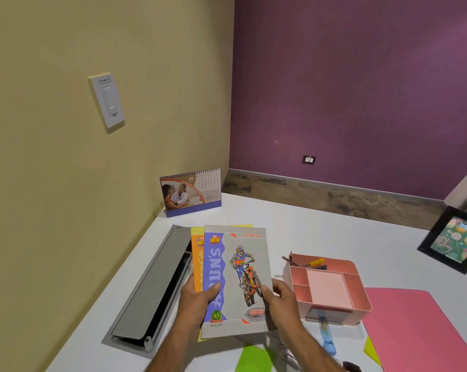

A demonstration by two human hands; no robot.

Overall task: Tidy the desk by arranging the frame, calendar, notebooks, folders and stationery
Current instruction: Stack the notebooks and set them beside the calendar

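Observation:
Both hands hold a small stack of notebooks above the white desk (321,226). On top is a grey notebook with a motocross rider (237,269); an orange notebook (197,261) and a yellow cover peek out beneath it. My left hand (197,299) grips the stack's left edge, thumb on the cover. My right hand (279,299) grips its right edge. A desk calendar (190,193) stands upright at the back left corner. A black picture frame (452,238) stands tilted at the right edge. A pink folder (420,331) lies at the front right.
A pink desk organiser (331,288) with a yellow-handled tool inside sits just right of my right hand. A blue lighter-like item (327,335) lies in front of it. A grey cable hatch (157,285) is open on the left. A green sheet (254,358) lies near the front edge.

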